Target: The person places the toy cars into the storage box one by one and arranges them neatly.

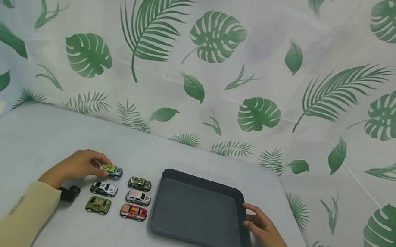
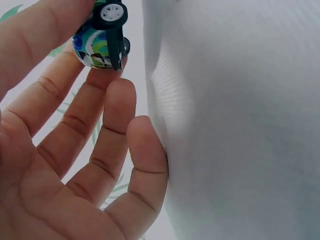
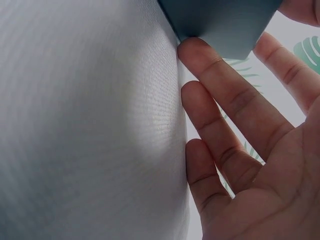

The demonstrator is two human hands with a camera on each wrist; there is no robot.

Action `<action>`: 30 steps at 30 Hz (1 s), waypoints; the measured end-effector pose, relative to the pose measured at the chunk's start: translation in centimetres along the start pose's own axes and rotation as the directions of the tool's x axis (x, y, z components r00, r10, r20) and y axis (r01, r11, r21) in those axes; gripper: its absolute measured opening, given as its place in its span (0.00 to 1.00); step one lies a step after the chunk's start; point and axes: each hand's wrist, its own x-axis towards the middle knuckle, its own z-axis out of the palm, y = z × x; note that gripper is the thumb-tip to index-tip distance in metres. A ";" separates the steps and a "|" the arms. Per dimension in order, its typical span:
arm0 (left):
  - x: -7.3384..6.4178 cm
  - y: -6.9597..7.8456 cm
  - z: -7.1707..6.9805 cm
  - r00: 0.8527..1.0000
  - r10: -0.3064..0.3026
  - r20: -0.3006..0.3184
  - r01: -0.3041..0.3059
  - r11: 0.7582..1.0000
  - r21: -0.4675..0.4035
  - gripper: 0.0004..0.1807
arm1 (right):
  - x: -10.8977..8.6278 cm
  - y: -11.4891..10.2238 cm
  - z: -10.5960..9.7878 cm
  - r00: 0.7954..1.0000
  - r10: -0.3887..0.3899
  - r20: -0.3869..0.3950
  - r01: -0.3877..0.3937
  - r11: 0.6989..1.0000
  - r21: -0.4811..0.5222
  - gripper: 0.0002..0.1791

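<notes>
Toy car (image 1: 115, 171), green-and-blue, likely light, rigid, slick; hold by its sides. Left hand (image 1: 81, 165) pinches it; right hand (image 1: 267, 232), fingers extended, touches tray (image 1: 195, 212) toward right edge of bench (image 1: 82, 130).

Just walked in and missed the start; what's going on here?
A person's left hand pinches a yellow-green and blue toy car, though whether it is lifted is hard to tell. Their right hand touches the right side of a dark gray tray. Five other toy cars stand on the white table, left of the tray.
</notes>
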 end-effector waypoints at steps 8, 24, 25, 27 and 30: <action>-0.5 -0.2 -0.3 1.000 0.001 -0.010 -0.001 1.000 -0.012 0.21 | 0.2 0.2 0.4 1.000 0.022 0.005 -0.022 1.000 0.016 0.32; 0.4 1.9 -0.3 0.986 0.135 -0.094 -0.137 0.991 -0.009 0.20 | 0.1 0.3 0.1 1.000 -0.003 0.009 0.003 1.000 0.007 0.32; 0.5 2.1 -0.3 0.986 0.139 -0.096 -0.141 0.990 -0.020 0.19 | 0.1 0.3 0.1 1.000 0.000 0.007 0.000 1.000 0.004 0.32; 0.7 2.3 -0.1 0.985 0.146 -0.096 -0.150 0.988 -0.039 0.19 | 0.1 0.3 0.1 1.000 0.008 0.003 -0.008 1.000 -0.005 0.32; 1.0 2.7 0.1 0.982 0.164 -0.094 -0.170 0.983 -0.065 0.18 | 0.1 0.3 0.0 1.000 0.015 0.002 -0.015 1.000 -0.010 0.32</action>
